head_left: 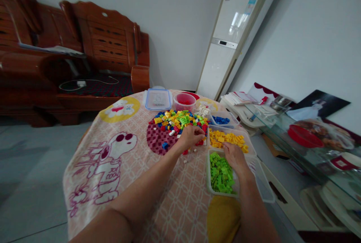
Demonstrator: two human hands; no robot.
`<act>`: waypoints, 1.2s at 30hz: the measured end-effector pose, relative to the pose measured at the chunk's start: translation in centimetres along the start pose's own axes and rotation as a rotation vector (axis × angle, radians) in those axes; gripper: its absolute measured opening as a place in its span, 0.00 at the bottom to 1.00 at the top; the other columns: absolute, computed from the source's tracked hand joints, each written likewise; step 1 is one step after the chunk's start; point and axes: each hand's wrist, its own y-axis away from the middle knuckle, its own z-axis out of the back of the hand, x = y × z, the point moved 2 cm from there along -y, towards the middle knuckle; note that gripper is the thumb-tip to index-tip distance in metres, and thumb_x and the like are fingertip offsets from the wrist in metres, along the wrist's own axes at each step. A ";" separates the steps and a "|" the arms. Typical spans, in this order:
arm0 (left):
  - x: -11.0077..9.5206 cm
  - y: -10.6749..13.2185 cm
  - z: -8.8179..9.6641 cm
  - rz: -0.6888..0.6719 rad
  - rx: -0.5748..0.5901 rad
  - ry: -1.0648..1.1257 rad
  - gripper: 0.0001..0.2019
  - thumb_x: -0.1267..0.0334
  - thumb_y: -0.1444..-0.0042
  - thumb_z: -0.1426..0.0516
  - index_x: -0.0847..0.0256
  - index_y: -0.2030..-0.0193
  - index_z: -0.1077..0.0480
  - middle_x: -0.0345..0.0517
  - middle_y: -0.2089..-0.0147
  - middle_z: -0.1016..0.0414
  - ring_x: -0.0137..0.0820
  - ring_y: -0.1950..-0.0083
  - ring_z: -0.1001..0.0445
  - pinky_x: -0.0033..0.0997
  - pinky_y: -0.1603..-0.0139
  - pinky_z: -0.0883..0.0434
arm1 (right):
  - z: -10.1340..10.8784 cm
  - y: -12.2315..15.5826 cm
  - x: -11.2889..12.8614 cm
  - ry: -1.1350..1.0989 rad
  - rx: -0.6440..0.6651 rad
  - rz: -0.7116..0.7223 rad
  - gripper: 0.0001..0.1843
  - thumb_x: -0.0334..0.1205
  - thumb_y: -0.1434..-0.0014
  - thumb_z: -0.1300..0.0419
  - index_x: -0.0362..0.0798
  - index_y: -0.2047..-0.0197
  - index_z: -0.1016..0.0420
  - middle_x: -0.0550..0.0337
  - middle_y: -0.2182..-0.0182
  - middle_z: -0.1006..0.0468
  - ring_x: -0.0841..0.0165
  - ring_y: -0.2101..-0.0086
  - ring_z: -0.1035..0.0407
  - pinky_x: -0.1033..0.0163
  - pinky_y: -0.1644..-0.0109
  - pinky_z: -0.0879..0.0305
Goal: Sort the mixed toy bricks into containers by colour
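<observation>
Mixed-colour plastic building bricks (pixel 177 119) lay heaped on the pink cartoon-print tablecloth (pixel 124 153), directly ahead of our left hand (pixel 191 136) — the nearer hand. That hand rested curled on the heap's near right edge; whether it pinched a brick we could not tell. Our right hand (pixel 234 156) hung loosely curled over the boundary between the yellow-brick tray (pixel 228 138) and the green-brick tray (pixel 221 173); its grip was likewise unclear. We counted three clear rectangular trays — blue bricks (pixel 221 119) filled the third — one round red-filled tub (pixel 184 102), and one blue-rimmed clear lid (pixel 158 99). The heap spread wider than deep.
</observation>
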 end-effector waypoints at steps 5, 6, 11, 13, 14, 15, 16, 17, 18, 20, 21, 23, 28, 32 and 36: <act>0.1 0.6 -3.6 0.059 -0.005 0.259 0.10 0.67 0.49 0.40 0.66 0.60 0.22 0.42 0.72 0.21 0.27 0.73 0.24 0.23 0.70 0.29 | 0.0 0.0 0.0 -0.014 -0.008 0.006 0.20 0.35 0.32 0.54 0.45 0.55 0.20 0.50 0.62 0.18 0.64 0.57 0.25 0.64 0.52 0.37; 0.1 0.7 -4.1 0.049 -0.005 0.267 0.11 0.68 0.49 0.40 0.66 0.59 0.22 0.43 0.70 0.20 0.28 0.71 0.23 0.24 0.68 0.28 | 0.0 -0.1 0.0 -0.016 -0.011 0.011 0.20 0.34 0.33 0.54 0.46 0.55 0.20 0.50 0.62 0.17 0.64 0.57 0.25 0.64 0.52 0.37; 0.1 0.7 -4.0 -0.034 -0.006 0.168 0.15 0.69 0.50 0.39 0.63 0.55 0.22 0.46 0.59 0.17 0.30 0.62 0.21 0.25 0.61 0.26 | 0.1 0.0 0.1 -0.002 -0.010 0.015 0.20 0.34 0.33 0.54 0.46 0.55 0.20 0.51 0.63 0.17 0.64 0.58 0.25 0.64 0.54 0.37; 0.3 0.3 -2.8 -0.040 -0.021 0.119 0.14 0.69 0.50 0.40 0.63 0.56 0.21 0.45 0.61 0.17 0.30 0.62 0.21 0.25 0.61 0.27 | 0.1 0.0 0.1 0.005 -0.012 0.005 0.20 0.35 0.33 0.54 0.46 0.55 0.20 0.51 0.63 0.17 0.64 0.58 0.25 0.64 0.54 0.37; 0.3 0.1 -2.0 -0.035 -0.027 0.094 0.13 0.69 0.49 0.41 0.63 0.57 0.21 0.44 0.63 0.18 0.30 0.64 0.21 0.24 0.62 0.27 | 0.1 0.0 0.1 0.006 -0.012 0.004 0.20 0.35 0.33 0.54 0.46 0.55 0.20 0.51 0.64 0.17 0.64 0.59 0.25 0.65 0.54 0.37; 0.4 -0.1 -1.1 -0.026 -0.026 0.067 0.12 0.68 0.49 0.42 0.63 0.58 0.21 0.42 0.65 0.18 0.29 0.65 0.22 0.24 0.63 0.28 | 0.2 0.0 0.1 0.005 -0.012 0.003 0.19 0.35 0.33 0.54 0.46 0.55 0.20 0.51 0.64 0.17 0.64 0.58 0.25 0.65 0.54 0.37; 0.4 -0.2 -0.1 -0.015 -0.026 0.031 0.12 0.68 0.48 0.43 0.63 0.59 0.21 0.41 0.69 0.19 0.28 0.68 0.23 0.23 0.65 0.29 | 0.2 0.0 0.2 0.003 -0.011 0.001 0.19 0.35 0.33 0.54 0.47 0.55 0.20 0.51 0.64 0.17 0.64 0.58 0.25 0.65 0.54 0.37; 0.4 -0.3 0.8 -0.004 -0.021 -0.018 0.11 0.68 0.47 0.44 0.63 0.60 0.21 0.40 0.72 0.21 0.28 0.70 0.24 0.23 0.66 0.30 | 0.2 0.0 0.2 0.001 -0.008 -0.001 0.19 0.35 0.33 0.54 0.47 0.55 0.20 0.51 0.64 0.17 0.64 0.58 0.25 0.65 0.53 0.37; 0.3 -0.4 1.7 -0.004 -0.019 -0.086 0.11 0.67 0.47 0.44 0.63 0.61 0.21 0.40 0.73 0.22 0.28 0.71 0.25 0.24 0.67 0.31 | 0.2 0.0 0.2 0.001 -0.003 -0.003 0.19 0.35 0.33 0.54 0.47 0.55 0.20 0.51 0.63 0.17 0.64 0.58 0.25 0.65 0.53 0.37; 0.0 -0.3 3.3 -0.025 -0.024 -0.278 0.09 0.67 0.48 0.43 0.63 0.66 0.21 0.41 0.73 0.22 0.28 0.71 0.26 0.25 0.66 0.33 | 0.2 0.0 0.2 0.003 0.004 -0.009 0.19 0.35 0.32 0.54 0.46 0.55 0.20 0.51 0.63 0.18 0.64 0.57 0.25 0.64 0.53 0.37; -0.2 -0.2 3.9 -0.029 -0.018 -0.376 0.08 0.67 0.48 0.43 0.63 0.67 0.21 0.42 0.72 0.22 0.29 0.71 0.27 0.25 0.66 0.34 | 0.2 0.0 0.2 0.004 0.006 -0.010 0.20 0.35 0.32 0.54 0.46 0.55 0.20 0.51 0.62 0.18 0.64 0.57 0.25 0.64 0.52 0.37; -0.3 0.1 4.5 -0.011 0.015 -0.540 0.07 0.67 0.50 0.42 0.62 0.69 0.21 0.44 0.71 0.22 0.31 0.70 0.27 0.27 0.66 0.35 | 0.1 0.0 0.2 0.008 0.003 -0.003 0.20 0.35 0.32 0.54 0.46 0.55 0.20 0.50 0.62 0.18 0.64 0.57 0.25 0.64 0.51 0.37; 0.0 0.6 4.1 0.043 0.138 -0.699 0.02 0.65 0.55 0.36 0.61 0.74 0.24 0.46 0.72 0.23 0.34 0.68 0.26 0.28 0.68 0.37 | 0.0 0.1 0.1 0.013 -0.016 0.009 0.20 0.34 0.32 0.54 0.47 0.54 0.20 0.51 0.62 0.17 0.64 0.57 0.25 0.64 0.50 0.37; 0.3 0.8 3.4 0.038 0.157 -0.700 0.09 0.65 0.62 0.32 0.60 0.73 0.26 0.45 0.70 0.24 0.36 0.65 0.26 0.27 0.68 0.37 | 0.0 0.1 0.1 0.020 -0.017 0.002 0.19 0.34 0.33 0.53 0.47 0.55 0.20 0.51 0.63 0.17 0.64 0.58 0.24 0.65 0.51 0.36; 0.7 0.6 3.4 0.038 0.176 -0.703 0.09 0.68 0.63 0.33 0.60 0.71 0.25 0.45 0.69 0.24 0.36 0.66 0.26 0.27 0.68 0.38 | 0.1 0.1 0.2 0.021 -0.016 -0.004 0.19 0.34 0.33 0.53 0.47 0.55 0.20 0.51 0.64 0.17 0.64 0.58 0.25 0.65 0.51 0.36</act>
